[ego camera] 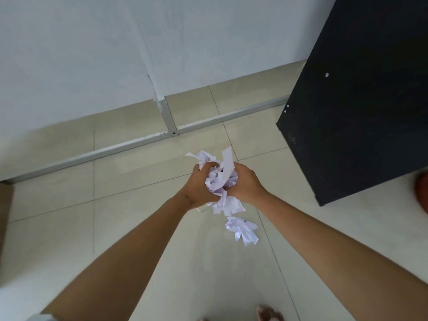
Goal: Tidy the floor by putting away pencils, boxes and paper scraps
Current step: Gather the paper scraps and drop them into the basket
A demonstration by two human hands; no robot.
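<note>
Clutching paper scraps (220, 179), left hand (199, 186), right hand (245, 184)

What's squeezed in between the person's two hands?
A wad of crumpled white paper scraps, pressed between the left hand and right hand. One crumpled piece shows below the wad, clear of both hands. The head view shows it.

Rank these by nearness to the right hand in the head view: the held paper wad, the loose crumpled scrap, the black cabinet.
From the right hand:
1. Held paper wad, in its grip.
2. Loose crumpled scrap, just below the hands.
3. Black cabinet, upper right.
</note>
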